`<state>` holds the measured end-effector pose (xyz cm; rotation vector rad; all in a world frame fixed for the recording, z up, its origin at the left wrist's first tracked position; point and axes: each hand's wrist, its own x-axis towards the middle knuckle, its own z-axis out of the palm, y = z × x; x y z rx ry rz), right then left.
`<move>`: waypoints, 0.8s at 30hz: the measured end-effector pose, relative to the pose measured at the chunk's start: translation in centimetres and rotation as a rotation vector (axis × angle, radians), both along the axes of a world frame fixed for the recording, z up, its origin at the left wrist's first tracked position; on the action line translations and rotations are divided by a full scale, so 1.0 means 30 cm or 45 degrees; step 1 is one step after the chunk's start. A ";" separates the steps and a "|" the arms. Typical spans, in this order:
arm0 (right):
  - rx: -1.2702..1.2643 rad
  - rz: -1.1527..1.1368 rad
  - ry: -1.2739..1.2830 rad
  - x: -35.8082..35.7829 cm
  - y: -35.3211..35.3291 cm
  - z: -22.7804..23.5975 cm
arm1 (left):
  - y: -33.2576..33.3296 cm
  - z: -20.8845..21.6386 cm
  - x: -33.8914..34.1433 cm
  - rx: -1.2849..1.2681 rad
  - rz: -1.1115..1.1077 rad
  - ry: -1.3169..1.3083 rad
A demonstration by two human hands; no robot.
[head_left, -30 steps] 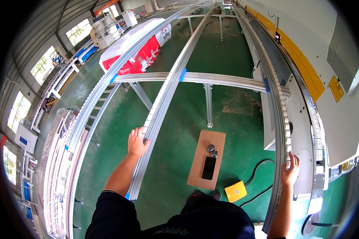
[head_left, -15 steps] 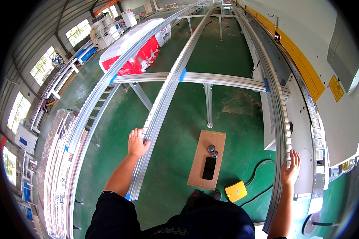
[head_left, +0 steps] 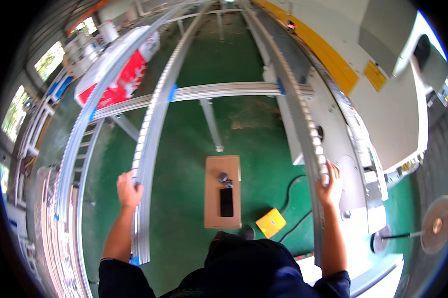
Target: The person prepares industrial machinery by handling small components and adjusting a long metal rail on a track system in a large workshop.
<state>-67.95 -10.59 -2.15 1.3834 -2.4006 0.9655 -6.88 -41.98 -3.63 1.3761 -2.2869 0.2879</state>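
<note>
- 2 bare hands are on 2 roller rails: the left hand (head_left: 129, 191) lies over the middle rail (head_left: 151, 141), and the right hand (head_left: 331, 186) lies over the right rail (head_left: 302, 119), near its rollers.
- Neither fist is clenched; fingers curve over the outer sides, but I cannot tell how firmly either hand grasps.
- Both rails run away from the person and meet 1 crossbeam (head_left: 224, 91), so the frame looks assembled; how much work remains does not show.
- Between the rails, on the floor, are a brown box (head_left: 212, 201) carrying a phone (head_left: 226, 203), and a yellow box (head_left: 271, 223).
- 1 yellow label (head_left: 375, 76) is on the white machine (head_left: 395, 119); its print is too small to read.
</note>
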 end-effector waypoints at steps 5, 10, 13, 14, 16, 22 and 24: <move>-0.062 -0.016 0.060 -0.018 0.011 -0.011 | -0.013 -0.010 -0.044 0.023 0.059 0.009; 0.092 -0.165 -0.107 0.000 0.027 0.027 | 0.000 0.002 -0.070 0.030 0.031 0.010; -0.120 -0.041 0.044 -0.010 0.018 0.003 | 0.002 0.007 -0.071 -0.025 -0.069 0.018; -0.130 -0.028 0.030 -0.011 0.021 0.000 | -0.002 0.002 -0.067 -0.026 -0.078 0.017; -0.152 -0.015 0.054 -0.016 0.019 -0.010 | -0.011 -0.011 -0.049 0.072 -0.001 0.036; 0.045 -0.147 -0.097 0.002 0.030 0.018 | -0.009 -0.033 -0.022 0.009 0.065 0.025; 0.059 -0.149 -0.129 0.009 0.028 0.033 | -0.006 -0.022 -0.033 0.051 0.080 0.018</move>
